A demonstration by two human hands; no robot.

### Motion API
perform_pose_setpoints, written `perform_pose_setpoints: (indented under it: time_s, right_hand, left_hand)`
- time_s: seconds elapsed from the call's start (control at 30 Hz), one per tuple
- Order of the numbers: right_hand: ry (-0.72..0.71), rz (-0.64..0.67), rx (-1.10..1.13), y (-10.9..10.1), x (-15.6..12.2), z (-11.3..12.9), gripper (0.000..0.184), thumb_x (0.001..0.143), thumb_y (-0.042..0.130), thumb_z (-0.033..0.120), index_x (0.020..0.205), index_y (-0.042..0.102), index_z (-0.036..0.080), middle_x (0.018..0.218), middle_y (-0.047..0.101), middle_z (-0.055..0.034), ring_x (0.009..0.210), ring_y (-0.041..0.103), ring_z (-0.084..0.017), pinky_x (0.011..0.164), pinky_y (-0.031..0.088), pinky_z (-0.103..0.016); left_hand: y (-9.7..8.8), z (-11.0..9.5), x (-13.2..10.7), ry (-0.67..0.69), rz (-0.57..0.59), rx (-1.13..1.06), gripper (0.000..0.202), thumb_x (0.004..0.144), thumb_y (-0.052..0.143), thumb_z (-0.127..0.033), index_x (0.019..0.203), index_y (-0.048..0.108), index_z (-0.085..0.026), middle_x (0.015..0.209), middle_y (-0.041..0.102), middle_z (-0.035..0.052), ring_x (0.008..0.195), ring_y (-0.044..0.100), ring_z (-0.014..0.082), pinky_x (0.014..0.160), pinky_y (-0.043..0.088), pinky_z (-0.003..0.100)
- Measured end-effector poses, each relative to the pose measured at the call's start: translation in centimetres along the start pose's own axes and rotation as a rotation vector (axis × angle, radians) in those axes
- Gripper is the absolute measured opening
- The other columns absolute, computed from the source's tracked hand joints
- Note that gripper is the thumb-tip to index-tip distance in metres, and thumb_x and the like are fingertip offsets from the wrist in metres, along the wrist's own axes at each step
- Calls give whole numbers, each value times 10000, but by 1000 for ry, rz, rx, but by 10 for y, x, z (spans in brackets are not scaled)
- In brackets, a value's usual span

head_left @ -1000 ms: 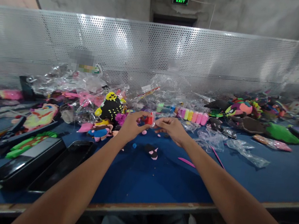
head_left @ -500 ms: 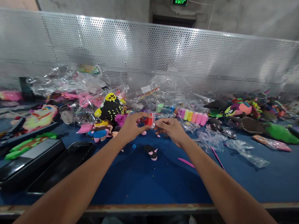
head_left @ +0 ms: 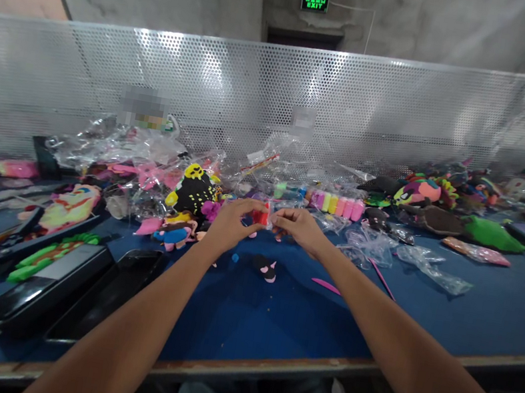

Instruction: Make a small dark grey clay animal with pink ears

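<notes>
Between my two hands is a small clear packet of red clay, raised over the middle of the table. My left hand is closed on its left side, thumb and fingers pinching it. The fingers of my right hand pinch the packet's clear right edge. Below them on the blue surface lies a small black clay figure with pink parts, and beside it a tiny blue clay bit. A pink modelling tool rests to the right, with a thin purple stick farther over.
A row of coloured clay packs stands behind my hands. Finished clay figures, among them a black and yellow one, crowd the left with plastic wrappers. A phone-like black device and a black tray lie front left. A perforated metal screen closes the back.
The red packet has turned slightly in my fingers and shifted a little to the right. Both hands keep their pinch on it; the things on the table stay put.
</notes>
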State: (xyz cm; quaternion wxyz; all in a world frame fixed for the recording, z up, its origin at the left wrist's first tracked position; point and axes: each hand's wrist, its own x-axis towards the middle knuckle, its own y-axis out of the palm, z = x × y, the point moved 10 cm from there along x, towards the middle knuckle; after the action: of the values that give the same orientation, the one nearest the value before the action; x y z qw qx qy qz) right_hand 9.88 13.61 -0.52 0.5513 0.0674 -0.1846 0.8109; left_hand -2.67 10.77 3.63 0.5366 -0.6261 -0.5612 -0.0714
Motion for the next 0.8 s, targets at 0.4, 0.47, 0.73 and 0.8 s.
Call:
perform_pose_setpoints:
  time_s: [0.4, 0.47, 0.73, 0.8]
  right_hand:
    - [-221, -101, -395, 1, -3, 26, 168, 753, 450, 195, 590, 414, 209, 538, 364, 60, 530, 327, -100, 538, 246, -254]
    - [-233, -133, -449, 2, -4, 30, 186, 759, 457, 208, 590, 380, 215, 535, 347, 58, 536, 316, -105, 547, 232, -263]
    - [-243, 12, -552, 22, -8, 33, 65, 707, 491, 187, 645, 475, 197, 543, 435, 57, 530, 355, -100, 562, 242, -254]
    - [-250, 41, -533, 23, -8, 32, 68, 722, 463, 195, 661, 492, 194, 552, 436, 59, 526, 355, -97, 555, 253, -246]
  left_hand:
    - [6, -15, 2, -40, 57, 15, 236, 811, 591, -181, 1037, 655, -203, 1109, 680, 58, 1000, 620, 211, 856, 487, 327]
    - [10, -9, 2, -148, 67, -64, 157, 880, 538, -307, 875, 628, -178, 868, 658, 34, 770, 604, 173, 674, 469, 275]
    - [50, 16, -14, -453, 264, -371, 492, 817, 537, -667, 703, 500, -189, 522, 419, -68, 430, 449, 106, 446, 426, 240]
    - [49, 15, -13, -444, 261, -416, 495, 806, 555, -671, 702, 490, -192, 510, 408, -75, 407, 427, 95, 431, 448, 241]
